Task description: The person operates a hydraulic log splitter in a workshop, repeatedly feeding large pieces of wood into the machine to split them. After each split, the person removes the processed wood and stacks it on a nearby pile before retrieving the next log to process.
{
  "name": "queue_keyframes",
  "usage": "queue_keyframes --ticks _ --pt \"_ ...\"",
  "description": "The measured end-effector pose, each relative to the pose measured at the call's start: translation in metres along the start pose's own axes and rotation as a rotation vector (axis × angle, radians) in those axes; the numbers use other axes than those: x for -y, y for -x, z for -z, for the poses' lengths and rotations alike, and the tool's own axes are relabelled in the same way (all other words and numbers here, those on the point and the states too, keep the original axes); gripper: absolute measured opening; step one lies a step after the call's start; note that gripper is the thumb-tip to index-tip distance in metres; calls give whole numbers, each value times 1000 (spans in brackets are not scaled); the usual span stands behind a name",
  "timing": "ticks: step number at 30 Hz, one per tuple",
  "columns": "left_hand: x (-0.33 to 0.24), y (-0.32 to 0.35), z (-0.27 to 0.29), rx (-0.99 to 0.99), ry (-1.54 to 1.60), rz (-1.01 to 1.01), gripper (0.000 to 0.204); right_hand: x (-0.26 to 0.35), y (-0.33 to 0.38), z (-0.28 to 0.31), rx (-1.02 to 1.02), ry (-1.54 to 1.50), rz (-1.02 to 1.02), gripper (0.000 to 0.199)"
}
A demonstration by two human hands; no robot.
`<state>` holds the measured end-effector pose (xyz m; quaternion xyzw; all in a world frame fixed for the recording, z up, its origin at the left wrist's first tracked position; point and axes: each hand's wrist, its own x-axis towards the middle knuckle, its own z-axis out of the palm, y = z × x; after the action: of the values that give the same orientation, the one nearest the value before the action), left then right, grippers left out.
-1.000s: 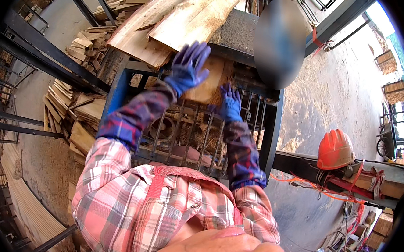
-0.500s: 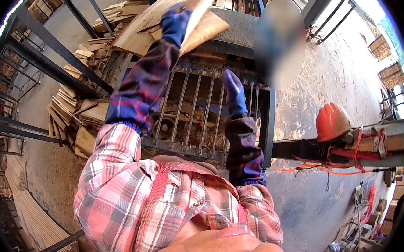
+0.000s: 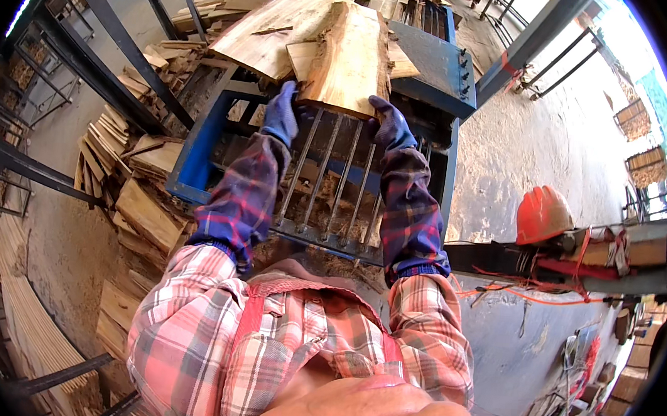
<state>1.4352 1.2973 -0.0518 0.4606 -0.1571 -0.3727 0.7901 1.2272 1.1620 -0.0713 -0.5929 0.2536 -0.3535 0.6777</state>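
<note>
A wide wooden board [image 3: 349, 58] with a rough, bark-like left edge lies ahead of me, its near end over the metal bars [image 3: 339, 181] of a blue machine frame. My left hand [image 3: 282, 115], in a blue glove, closes on the near left corner. My right hand [image 3: 393, 125], gloved too, grips the near right corner, with its other fingers partly hidden under the wood. Beneath and beside this board, a broad pale board [image 3: 265, 29] and smaller pieces rest on the machine.
Stacked offcuts [image 3: 106, 142] lie left of the machine, beside dark metal posts [image 3: 139, 55]. At right, a red hard hat [image 3: 543, 215] sits on a beam [image 3: 492, 258] with an orange cable [image 3: 528, 296] below. A blue metal cover [image 3: 436, 68] stands at the far right of the bars.
The board, tilted up in my left hand before, now lies flat and nearer. My right hand has moved from above the bars onto its corner. A blurred shape at back right is gone.
</note>
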Motion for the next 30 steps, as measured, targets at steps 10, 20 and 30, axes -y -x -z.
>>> queue_keyframes --ticks 10,20,30 --pt "41 -99 -20 -7 -84 206 54 75 26 3 -150 -184 -195 39" --pt "71 -54 -80 334 37 603 54 63 193 51 -362 476 94 43" --pt "116 211 22 151 -497 15 55 -8 332 -7 -304 -334 -407 52"
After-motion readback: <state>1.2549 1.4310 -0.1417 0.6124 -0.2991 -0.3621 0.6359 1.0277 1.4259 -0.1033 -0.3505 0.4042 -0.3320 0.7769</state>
